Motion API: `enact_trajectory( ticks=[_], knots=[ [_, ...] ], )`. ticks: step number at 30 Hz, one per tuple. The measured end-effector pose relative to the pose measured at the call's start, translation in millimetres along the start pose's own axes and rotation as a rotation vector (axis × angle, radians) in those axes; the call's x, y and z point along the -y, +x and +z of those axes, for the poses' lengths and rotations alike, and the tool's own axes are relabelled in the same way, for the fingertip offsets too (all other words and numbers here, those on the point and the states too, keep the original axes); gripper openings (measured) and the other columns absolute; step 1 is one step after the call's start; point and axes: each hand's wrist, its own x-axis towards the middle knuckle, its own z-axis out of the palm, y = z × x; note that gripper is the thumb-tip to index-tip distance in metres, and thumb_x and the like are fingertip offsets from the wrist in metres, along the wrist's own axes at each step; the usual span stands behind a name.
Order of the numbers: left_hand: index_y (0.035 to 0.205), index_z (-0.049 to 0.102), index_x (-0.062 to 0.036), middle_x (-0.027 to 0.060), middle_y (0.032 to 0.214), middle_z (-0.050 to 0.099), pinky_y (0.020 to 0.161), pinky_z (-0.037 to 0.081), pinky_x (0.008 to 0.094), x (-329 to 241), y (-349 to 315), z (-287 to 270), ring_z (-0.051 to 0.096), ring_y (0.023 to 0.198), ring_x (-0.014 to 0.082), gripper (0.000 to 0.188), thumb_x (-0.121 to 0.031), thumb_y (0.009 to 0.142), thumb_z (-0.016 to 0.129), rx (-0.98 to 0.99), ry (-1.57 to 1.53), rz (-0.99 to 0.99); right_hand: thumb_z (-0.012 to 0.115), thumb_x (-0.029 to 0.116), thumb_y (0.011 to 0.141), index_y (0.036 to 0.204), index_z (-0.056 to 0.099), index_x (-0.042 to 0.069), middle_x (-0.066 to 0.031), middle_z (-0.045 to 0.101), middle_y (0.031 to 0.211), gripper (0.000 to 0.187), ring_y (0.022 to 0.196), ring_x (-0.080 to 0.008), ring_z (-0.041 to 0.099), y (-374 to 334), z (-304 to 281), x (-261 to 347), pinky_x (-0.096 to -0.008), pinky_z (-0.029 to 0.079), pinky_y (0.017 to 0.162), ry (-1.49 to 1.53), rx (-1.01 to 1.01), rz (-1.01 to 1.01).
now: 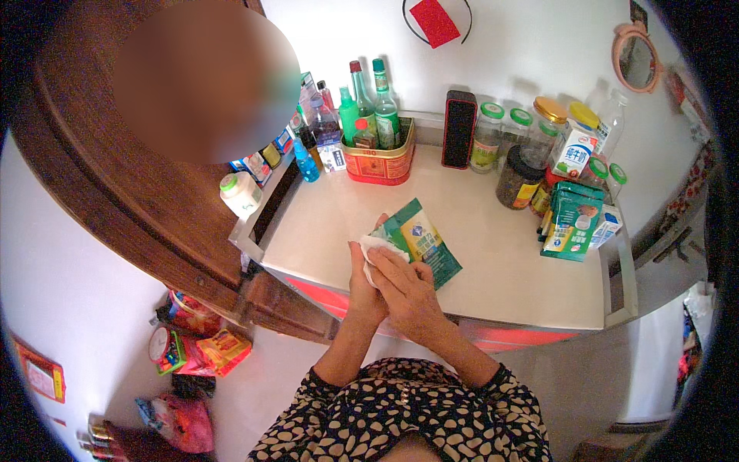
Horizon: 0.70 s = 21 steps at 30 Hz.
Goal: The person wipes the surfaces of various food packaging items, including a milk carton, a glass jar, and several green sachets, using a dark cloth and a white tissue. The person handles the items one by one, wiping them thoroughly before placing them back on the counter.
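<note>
A flat green packet [435, 250] with a yellow and white printed panel is tilted above the front middle of the white tabletop. My left hand [365, 289] grips its left end, a fingertip showing behind it and the thumb upright at the side. Over that same end, my right hand [404, 289] presses a crumpled white cloth or tissue [372, 245] with its fingers closed. Both hands nearly touch, and the packet's left end is partly hidden under the white wad and my fingers.
On the white tabletop [493, 269] stand a red tin [379, 165] of bottles, a black speaker [459, 129], lidded glass jars [486, 138] and a milk carton [574, 150]. More green packets [571, 219] lean at the right. A white bottle [241, 195] is at the left edge.
</note>
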Motion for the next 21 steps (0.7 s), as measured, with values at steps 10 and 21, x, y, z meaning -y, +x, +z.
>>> enact_trajectory(
  ticks=[10,21],
  knots=[
    [0.131,0.036,-0.0028,0.0173,0.129,0.044,0.100,0.035,0.0446,2,-3,4,0.044,0.118,0.0316,0.067,-0.055,0.092,0.023,0.126,-0.196,-0.019,0.049,0.009,0.080,0.116,0.050,-0.002,-0.0182,0.044,0.130,0.038,0.119,-0.0324,0.044,-15,-13,-25,-0.0430,0.033,0.090,-0.221,-0.284,0.283],
    [0.127,0.041,-0.0045,0.0145,0.127,0.047,0.101,0.034,0.0464,5,-16,-6,0.045,0.117,0.0308,0.043,-0.031,0.094,0.039,-0.026,-0.252,-0.039,0.047,0.008,0.079,0.114,0.052,-0.001,-0.0171,0.047,0.127,0.037,0.117,-0.0340,0.043,-8,-14,-24,-0.0438,0.032,0.095,-0.185,-0.298,0.358]
  ],
)
